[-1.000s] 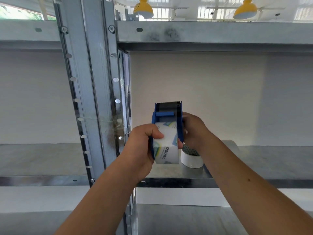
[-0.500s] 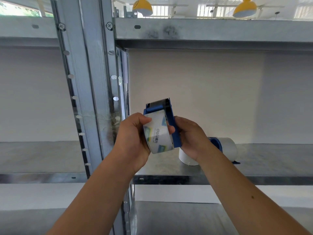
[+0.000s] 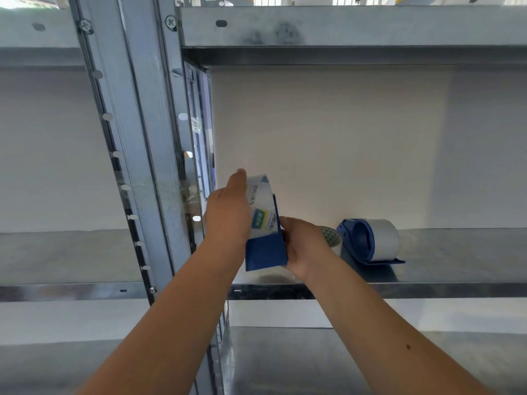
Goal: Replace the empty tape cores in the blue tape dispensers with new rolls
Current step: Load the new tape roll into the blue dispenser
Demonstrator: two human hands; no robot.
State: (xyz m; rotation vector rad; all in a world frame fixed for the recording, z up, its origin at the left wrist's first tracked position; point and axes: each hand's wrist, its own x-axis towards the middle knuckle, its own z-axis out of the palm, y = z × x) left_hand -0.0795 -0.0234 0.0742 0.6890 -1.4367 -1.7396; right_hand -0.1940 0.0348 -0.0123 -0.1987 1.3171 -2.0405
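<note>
Both hands are raised in front of a metal shelf (image 3: 427,269), holding one blue tape dispenser (image 3: 266,253) in the air above the shelf's front lip. The left hand (image 3: 228,220) is curled around the left side of the tape roll (image 3: 261,206) seated in that dispenser, thumb stretched up along the roll's edge; the roll is white with blue, yellow and green print. The right hand (image 3: 302,246) is closed on the dispenser's right side, fingers wrapped behind the blue body so that their tips cannot be seen. The dispenser is turned with its flat blue panel toward the camera and the roll standing out above it.

Just beside the right hand, partly hidden by it, a second roll (image 3: 332,238) with a green-patterned face stands on the shelf; only a sliver shows. Right of that, a second blue dispenser (image 3: 368,242) sits on the shelf, loaded with a plain whitish roll, its base flat on the metal.

A galvanised upright post (image 3: 148,166) with a row of holes rises just left of the left hand, between the two shelf bays. A crossbeam (image 3: 342,27) runs overhead, and a lower shelf (image 3: 313,360) lies beneath the forearms. The white wall (image 3: 328,143) closes the back.
</note>
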